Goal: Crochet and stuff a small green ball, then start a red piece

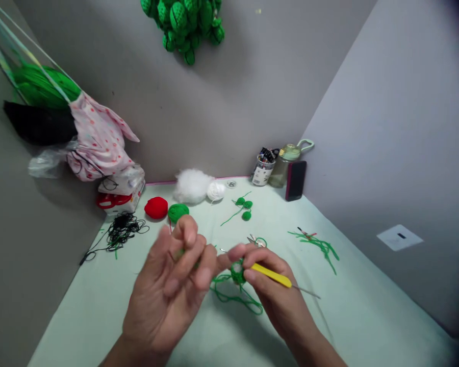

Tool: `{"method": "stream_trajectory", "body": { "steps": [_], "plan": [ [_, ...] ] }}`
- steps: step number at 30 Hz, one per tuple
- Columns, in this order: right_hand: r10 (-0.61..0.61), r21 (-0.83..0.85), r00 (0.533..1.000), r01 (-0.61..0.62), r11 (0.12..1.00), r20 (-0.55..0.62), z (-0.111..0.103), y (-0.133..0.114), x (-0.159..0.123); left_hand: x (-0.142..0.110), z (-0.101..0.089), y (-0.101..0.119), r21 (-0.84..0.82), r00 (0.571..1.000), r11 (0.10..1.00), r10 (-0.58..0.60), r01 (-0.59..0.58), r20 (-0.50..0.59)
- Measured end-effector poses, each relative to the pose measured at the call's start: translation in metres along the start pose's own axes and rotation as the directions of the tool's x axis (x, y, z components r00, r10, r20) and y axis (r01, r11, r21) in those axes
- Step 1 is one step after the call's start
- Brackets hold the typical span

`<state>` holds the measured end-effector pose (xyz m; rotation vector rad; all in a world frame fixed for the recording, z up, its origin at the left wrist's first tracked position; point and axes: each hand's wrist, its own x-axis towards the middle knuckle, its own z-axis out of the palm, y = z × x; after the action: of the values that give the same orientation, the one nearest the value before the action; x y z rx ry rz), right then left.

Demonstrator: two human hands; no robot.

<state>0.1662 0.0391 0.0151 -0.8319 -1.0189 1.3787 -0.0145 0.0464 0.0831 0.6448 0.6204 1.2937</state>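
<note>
Soft green piece (236,273) at the fingertips

The piece lies at the right hand's (277,290) fingertips, which close on the hook (272,276); the left hand's (168,288) fingers are half curled, and whether they grip yarn (222,278) I cannot tell; the piece should prove light and easily squashed, best pinched gently at its rim; the hook looks stiff, best held mid-length.

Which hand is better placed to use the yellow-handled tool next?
Right, most likely: the right hand grips the yellow-handled tool, with the green yarn piece close by its fingers. The left hand is off the handle, its fingers curled.
</note>
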Motion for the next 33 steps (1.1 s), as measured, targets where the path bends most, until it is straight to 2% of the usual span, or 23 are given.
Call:
{"method": "stream_trajectory", "body": {
  "steps": [2,3,4,5,6,7,8,9,10,12,16,18,19,21,24,26,30,33],
  "plan": [
    [0.017,0.057,1.0,-0.016,0.998,-0.022,0.005,0.001,-0.002,-0.001,0.004,0.004,0.045,0.99,0.989,0.143,-0.142,-0.017],
    [0.022,0.079,0.999,-0.018,0.997,-0.043,0.006,0.001,-0.003,-0.002,0.004,0.005,0.106,0.969,0.964,0.245,-0.243,-0.008],
    [0.018,0.095,0.998,-0.011,0.995,-0.066,0.007,0.0,-0.003,-0.003,0.002,0.003,0.196,0.932,0.913,0.362,-0.359,0.023],
    [0.009,0.1,0.996,-0.001,0.995,-0.087,0.008,-0.002,-0.003,-0.003,-0.001,0.0,0.312,0.874,0.82,0.478,-0.48,0.088],
    [-0.003,0.098,0.995,0.013,0.995,-0.101,0.008,-0.004,-0.004,-0.003,-0.006,-0.004,0.442,0.796,0.676,0.58,-0.59,0.175],
    [-0.015,0.091,0.994,0.025,0.996,-0.11,0.008,-0.006,-0.005,-0.002,-0.011,-0.009,0.564,0.73,0.499,0.607,-0.658,0.314],
    [-0.03,0.083,0.993,0.04,0.996,-0.114,0.008,-0.008,-0.006,-0.001,-0.017,-0.014,0.651,0.686,0.312,0.565,-0.692,0.458],
    [-0.046,0.072,0.992,0.055,0.996,-0.115,0.008,-0.009,-0.007,0.002,-0.022,-0.019,0.693,0.658,0.165,0.521,-0.702,0.543],
    [-0.063,0.056,0.991,0.07,0.996,-0.116,0.008,-0.01,-0.007,0.004,-0.027,-0.023,0.706,0.635,0.054,0.49,-0.706,0.597],
    [-0.102,0.025,0.988,0.106,0.994,-0.12,0.008,-0.008,-0.008,0.009,-0.034,-0.03,0.732,0.627,-0.09,0.451,-0.676,0.635],
    [-0.158,-0.035,0.978,0.154,0.987,-0.14,0.008,0.0,-0.007,0.016,-0.038,-0.038,0.759,0.643,-0.264,0.412,-0.595,0.646],
    [-0.177,-0.065,0.971,0.169,0.984,-0.161,0.007,0.004,-0.006,0.016,-0.038,-0.041,0.743,0.622,-0.304,0.41,-0.597,0.667],
    [-0.185,-0.076,0.968,0.175,0.982,-0.167,0.007,0.006,-0.005,0.015,-0.038,-0.042,0.734,0.613,-0.289,0.411,-0.614,0.675],
    [-0.202,-0.091,0.964,0.189,0.978,-0.171,0.006,0.008,-0.004,0.013,-0.038,-0.046,0.725,0.614,-0.195,0.416,-0.66,0.671],
    [-0.235,-0.118,0.958,0.217,0.969,-0.165,0.007,0.011,-0.003,0.012,-0.038,-0.053,0.715,0.641,-0.024,0.422,-0.699,0.641],
    [-0.252,-0.145,0.954,0.229,0.963,-0.165,0.008,0.012,-0.003,0.012,-0.038,-0.058,0.715,0.651,0.026,0.439,-0.698,0.619],
    [-0.295,-0.214,0.94,0.256,0.943,-0.173,0.014,0.015,-0.004,0.012,-0.04,-0.066,0.749,0.665,0.012,0.47,-0.663,0.58],
    [-0.364,-0.352,0.914,0.286,0.891,-0.178,0.016,0.016,-0.005,0.012,-0.039,-0.07,0.798,0.705,-0.027,0.451,-0.602,0.547]
  ]
}}
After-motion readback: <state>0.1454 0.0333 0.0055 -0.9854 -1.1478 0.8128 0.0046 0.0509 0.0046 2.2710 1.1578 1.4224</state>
